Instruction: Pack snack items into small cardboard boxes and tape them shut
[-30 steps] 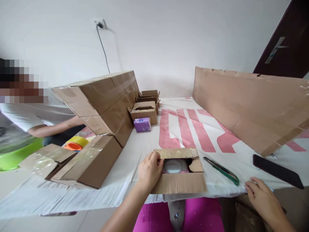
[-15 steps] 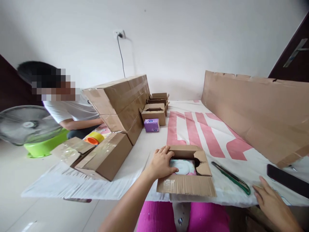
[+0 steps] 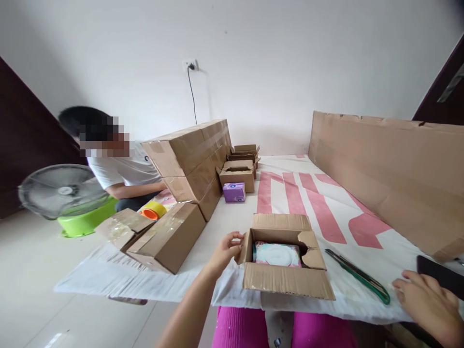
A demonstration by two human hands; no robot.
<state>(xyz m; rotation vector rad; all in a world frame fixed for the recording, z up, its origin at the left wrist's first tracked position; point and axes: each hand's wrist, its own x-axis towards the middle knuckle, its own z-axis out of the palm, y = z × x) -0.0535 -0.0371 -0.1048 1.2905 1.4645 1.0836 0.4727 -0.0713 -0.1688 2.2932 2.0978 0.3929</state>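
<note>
Corrugated open carton [image 3: 286, 282], five o'clock, holds oval-lidded pack [image 3: 278, 255]. Left hand [image 3: 224, 253]: fingers half-curled at carton's nine-o'clock flap [image 3: 248, 246], grip unclear. Right hand [image 3: 427, 297], four o'clock: fingers loosely bent, nothing visibly held.

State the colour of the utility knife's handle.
The handle is green, as the head view, the only view here, shows.
</note>
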